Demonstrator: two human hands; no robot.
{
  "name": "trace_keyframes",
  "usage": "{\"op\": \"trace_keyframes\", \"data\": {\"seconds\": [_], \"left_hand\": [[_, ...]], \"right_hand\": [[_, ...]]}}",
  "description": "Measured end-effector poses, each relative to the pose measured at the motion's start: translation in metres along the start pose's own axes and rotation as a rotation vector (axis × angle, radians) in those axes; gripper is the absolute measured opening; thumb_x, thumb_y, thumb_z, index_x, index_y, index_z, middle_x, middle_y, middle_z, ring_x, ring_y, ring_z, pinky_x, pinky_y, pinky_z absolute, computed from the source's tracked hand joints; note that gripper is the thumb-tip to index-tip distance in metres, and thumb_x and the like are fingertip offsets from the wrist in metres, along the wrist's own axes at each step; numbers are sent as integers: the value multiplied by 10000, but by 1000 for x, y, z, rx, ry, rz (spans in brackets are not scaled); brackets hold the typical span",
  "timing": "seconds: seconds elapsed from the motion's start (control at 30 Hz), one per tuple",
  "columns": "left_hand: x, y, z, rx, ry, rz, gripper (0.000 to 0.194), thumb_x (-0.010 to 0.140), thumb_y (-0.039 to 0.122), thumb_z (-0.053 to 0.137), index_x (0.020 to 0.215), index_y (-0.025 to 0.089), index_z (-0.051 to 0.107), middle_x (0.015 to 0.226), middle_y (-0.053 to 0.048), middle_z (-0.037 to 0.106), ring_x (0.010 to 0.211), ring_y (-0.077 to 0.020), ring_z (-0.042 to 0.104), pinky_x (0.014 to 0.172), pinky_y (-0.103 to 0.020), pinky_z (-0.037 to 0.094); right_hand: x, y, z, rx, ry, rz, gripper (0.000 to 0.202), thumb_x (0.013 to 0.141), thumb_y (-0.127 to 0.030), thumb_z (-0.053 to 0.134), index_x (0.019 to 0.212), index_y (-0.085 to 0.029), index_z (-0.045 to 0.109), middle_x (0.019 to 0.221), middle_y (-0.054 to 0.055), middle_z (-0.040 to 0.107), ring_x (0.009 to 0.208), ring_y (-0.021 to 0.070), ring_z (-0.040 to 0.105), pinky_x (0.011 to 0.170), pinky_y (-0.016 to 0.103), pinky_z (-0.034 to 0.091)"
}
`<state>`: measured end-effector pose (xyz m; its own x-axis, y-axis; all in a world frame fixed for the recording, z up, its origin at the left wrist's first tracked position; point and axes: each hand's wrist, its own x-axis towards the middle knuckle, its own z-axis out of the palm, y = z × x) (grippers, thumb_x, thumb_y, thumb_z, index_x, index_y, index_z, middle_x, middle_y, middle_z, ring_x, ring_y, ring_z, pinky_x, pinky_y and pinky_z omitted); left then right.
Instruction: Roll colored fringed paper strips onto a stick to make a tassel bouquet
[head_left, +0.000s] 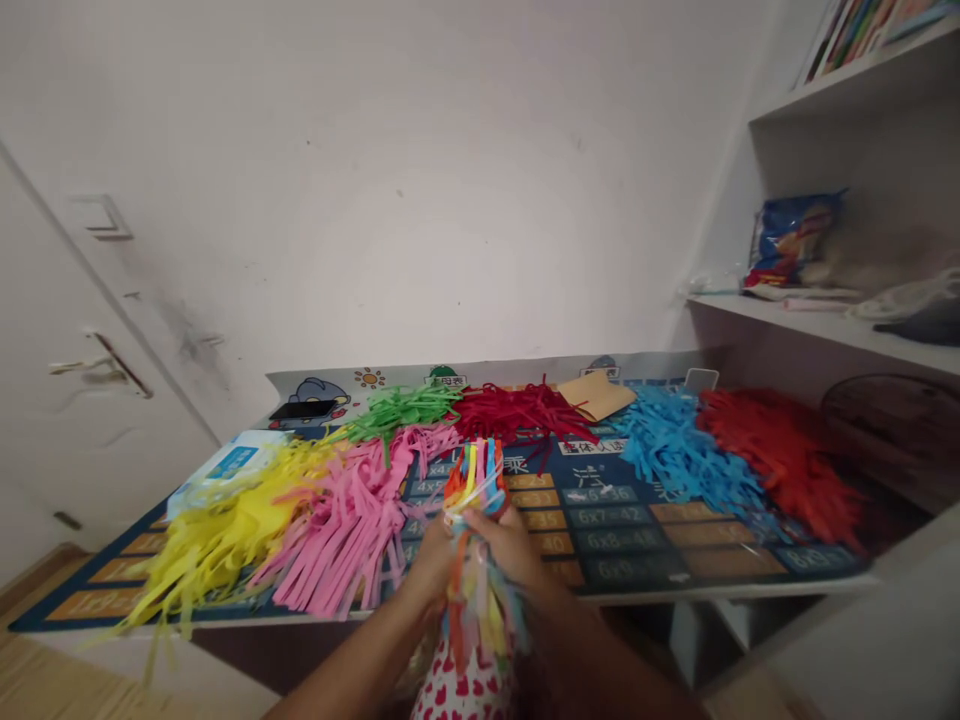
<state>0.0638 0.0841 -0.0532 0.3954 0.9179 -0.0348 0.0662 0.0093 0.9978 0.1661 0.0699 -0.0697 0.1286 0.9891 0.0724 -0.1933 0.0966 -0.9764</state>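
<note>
Near the table's front edge, a bundle of multicoloured strips point(478, 478) in orange, yellow, blue and white is gripped in both my hands. My left hand point(433, 552) closes round its left side. My right hand point(511, 545) presses on it from the right, with the thumb across the front. The loose ends hang down over a white cloth with red marks point(466, 690). To the left of my hands lies a heap of pink strips point(349, 535), with yellow strips point(225, 525) beyond it. Dark red strips point(517, 410) lie behind the bundle.
Green strips point(405, 408), blue strips point(679, 450) and red strips point(780, 460) also lie on the printed table mat point(615, 515). A phone point(304, 410), a pale packet point(232, 465) and brown paper point(596, 395) rest there too. Shelves point(832, 325) stand at right, a door point(82, 430) at left.
</note>
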Motion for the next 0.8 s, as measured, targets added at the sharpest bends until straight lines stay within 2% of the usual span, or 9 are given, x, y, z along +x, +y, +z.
{"op": "trace_keyframes", "data": {"seconds": [0.13, 0.2, 0.3, 0.4, 0.53, 0.63, 0.7, 0.77, 0.8], "left_hand": [[13, -12, 15, -84, 164, 55, 615, 741, 674, 548, 1056, 150, 618, 918, -108, 719, 833, -264, 698, 746, -380, 554], [19, -16, 9, -67, 247, 98, 589, 786, 664, 501, 1065, 157, 606, 983, -116, 709, 877, -267, 696, 771, -392, 552], [33, -16, -11, 127, 343, 230, 520, 836, 599, 493, 1143, 189, 579, 1182, -123, 643, 1100, -285, 618, 940, -446, 483], [64, -9, -23, 451, 253, 418, 473, 844, 539, 520, 1174, 208, 592, 1264, -119, 612, 1232, -289, 524, 1079, -486, 357], [119, 4, -7, 743, -49, 541, 510, 850, 508, 491, 1258, 212, 574, 1392, -85, 549, 1345, -237, 428, 1159, -433, 257], [146, 7, 20, 877, -258, 536, 514, 870, 503, 398, 1239, 204, 597, 1386, -93, 557, 1357, -233, 418, 1169, -447, 213], [157, 3, 33, 926, -378, 513, 549, 829, 538, 420, 1189, 180, 627, 1345, -143, 585, 1341, -297, 433, 1152, -514, 200], [171, -8, 37, 950, -472, 506, 654, 748, 568, 487, 1221, 130, 602, 1393, -207, 519, 1376, -403, 338, 1119, -627, 116], [180, -16, 37, 982, -486, 515, 721, 730, 562, 495, 1258, 76, 568, 1426, -244, 464, 1392, -443, 275, 1104, -651, 88]], "right_hand": [[45, -7, -20, -151, 65, 9, 758, 711, -825, 458, 1011, -153, 638, 836, 81, 698, 777, 246, 671, 743, 360, 522], [66, -11, -34, -280, 88, 18, 715, 765, -780, 441, 1014, -141, 646, 832, 88, 703, 785, 250, 672, 743, 363, 516], [85, -10, -54, -518, 127, 28, 522, 793, -639, 557, 973, -162, 667, 881, 88, 710, 902, 267, 658, 811, 371, 490], [92, -1, -66, -771, 169, 23, 333, 778, -471, 654, 891, -160, 683, 1017, 140, 690, 1089, 326, 578, 938, 447, 409], [94, -1, -66, -977, 193, 1, 240, 805, -293, 624, 951, -109, 675, 1064, 208, 659, 1112, 357, 554, 965, 506, 364], [69, -15, -74, -1032, 231, 6, 307, 806, -258, 614, 1080, -123, 640, 1086, 173, 655, 1090, 311, 570, 955, 450, 397], [30, -19, -89, -1037, 303, -50, 431, 812, -318, 621, 1209, -158, 573, 1203, 135, 610, 1168, 278, 518, 1009, 418, 369], [-23, -11, -103, -992, 410, -270, 498, 836, -356, 585, 1294, -183, 494, 1282, 109, 555, 1217, 243, 473, 1046, 396, 349], [-52, -2, -109, -945, 468, -395, 442, 857, -350, 545, 1269, -195, 505, 1253, 99, 566, 1189, 230, 493, 1027, 393, 376]]}}
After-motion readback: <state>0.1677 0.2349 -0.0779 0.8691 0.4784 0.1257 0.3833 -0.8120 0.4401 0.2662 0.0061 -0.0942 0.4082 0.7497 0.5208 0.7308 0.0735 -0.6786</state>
